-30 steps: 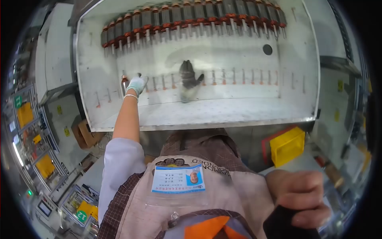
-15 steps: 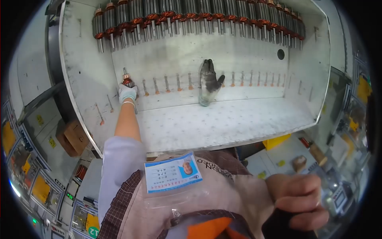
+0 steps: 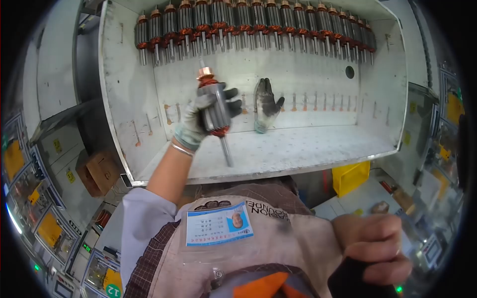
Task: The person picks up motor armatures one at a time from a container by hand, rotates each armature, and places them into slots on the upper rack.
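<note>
A motor armature, with a steel shaft, a copper commutator and a dark laminated core, tilts over the front of the white box. My left hand holds it by the core in a grey, black-coated glove, fingertips showing beyond its far side. Just right of it, an unworn black-and-grey glove lies in the box, fingers pointing away. At the lower right, my right hand is ungloved with curled fingers. Black material shows against its palm; what it is, I cannot make out.
Several armatures stand in a row along the back of the white box. A yellow bin sits below its front edge at right. Left of the box is a cardboard carton. A badge hangs on my apron.
My left hand has lifted the armature from the box's left side and brought it right and closer to me. The view has shifted slightly. My right hand stays curled in place.
</note>
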A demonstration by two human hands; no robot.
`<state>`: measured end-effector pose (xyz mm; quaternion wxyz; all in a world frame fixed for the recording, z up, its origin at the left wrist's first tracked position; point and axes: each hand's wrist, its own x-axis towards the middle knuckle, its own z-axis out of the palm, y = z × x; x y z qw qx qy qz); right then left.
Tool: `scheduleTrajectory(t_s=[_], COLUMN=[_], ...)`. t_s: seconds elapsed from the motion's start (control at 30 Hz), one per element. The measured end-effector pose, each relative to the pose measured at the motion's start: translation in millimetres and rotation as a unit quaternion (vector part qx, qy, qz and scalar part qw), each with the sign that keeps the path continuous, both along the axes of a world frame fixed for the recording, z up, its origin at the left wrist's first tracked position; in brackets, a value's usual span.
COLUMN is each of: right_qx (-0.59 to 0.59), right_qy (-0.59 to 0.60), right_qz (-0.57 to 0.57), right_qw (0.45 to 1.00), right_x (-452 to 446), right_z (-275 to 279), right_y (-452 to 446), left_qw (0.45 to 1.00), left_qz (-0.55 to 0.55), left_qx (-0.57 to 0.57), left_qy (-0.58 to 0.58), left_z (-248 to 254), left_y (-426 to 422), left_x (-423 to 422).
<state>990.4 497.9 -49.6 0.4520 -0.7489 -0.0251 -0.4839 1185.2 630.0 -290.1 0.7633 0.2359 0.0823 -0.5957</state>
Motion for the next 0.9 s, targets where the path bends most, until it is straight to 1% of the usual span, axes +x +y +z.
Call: scheduleTrajectory(t_s=[0.03, 0.1, 0.13, 0.17, 0.2, 0.23, 0.27, 0.37, 0.4, 0.47, 0.5, 0.53, 0.63, 0.67, 0.77, 0.9], right_qx=[-0.003, -0.016, -0.031, -0.045, -0.063, -0.072, -0.081, -0.082, -0.087, -0.086, -0.086, -0.091, -0.096, -0.099, -0.107, -0.121], right_qy=[-0.01, -0.021, -0.03, -0.04, -0.058, -0.072, -0.086, -0.11, -0.113, -0.133, -0.143, -0.136, -0.146, -0.148, -0.141, -0.137], right_qz=[-0.005, -0.011, -0.028, -0.045, -0.077, -0.081, -0.085, -0.049, -0.058, -0.054, -0.051, -0.066, -0.075, -0.075, -0.071, -0.041], right_qw=[1.0, 1.0, 0.999, 0.997, 0.993, 0.991, 0.989, 0.989, 0.988, 0.986, 0.985, 0.984, 0.982, 0.981, 0.982, 0.982], right_x=[-11.6, -38.7, -48.9, -59.1, -62.9, -69.8, -76.9, -97.8, -103.2, -111.9, -116.6, -117.3, -122.9, -121.9, -126.5, -125.0], right_z=[4.3, 13.5, 18.9, 23.9, 27.1, 30.8, 34.4, 42.1, 44.4, 47.7, 48.9, 50.0, 54.1, 54.8, 61.5, 66.1], right_y=[-1.0, -5.4, -6.2, -7.1, -4.3, -6.5, -8.5, -7.0, -4.3, -8.0, -9.4, -6.4, -4.4, -3.1, -7.3, -6.4], left_qw=[0.999, 0.991, 0.993, 0.992, 0.99, 0.986, 0.987, 0.984, 0.99, 0.991, 0.991, 0.987, 0.972, 0.967, 0.955, 0.95], left_qz=[-0.002, 0.014, -0.004, -0.046, -0.073, -0.099, -0.116, -0.136, -0.124, -0.128, -0.123, -0.139, -0.093, -0.078, -0.069, -0.044], left_qx=[-0.04, -0.123, -0.116, -0.109, -0.109, -0.109, -0.103, -0.113, -0.063, -0.046, -0.039, -0.031, 0.048, 0.053, 0.072, 0.06], left_qy=[-0.018, 0.055, 0.015, -0.032, -0.056, -0.079, -0.039, -0.003, 0.025, -0.016, -0.032, -0.07, -0.211, -0.238, -0.279, -0.304], left_z=[24.1, 68.5, 95.5, 106.5, 113.1, 117.9, 120.2, 137.5, 160.7, 177.8, 183.2, 174.4, 185.6, 185.9, 183.7, 183.6], left_y=[-9.6, -20.4, -25.2, -29.3, -29.8, -28.9, -31.0, -32.1, -33.0, -35.1, -41.6, -39.0, -44.1, -46.7, -52.0, -48.7], left_x=[-14.3, -44.4, -59.3, -69.6, -79.6, -89.8, -104.7, -135.8, -142.3, -144.2, -152.7, -147.4, -147.4, -143.6, -141.0, -131.2])
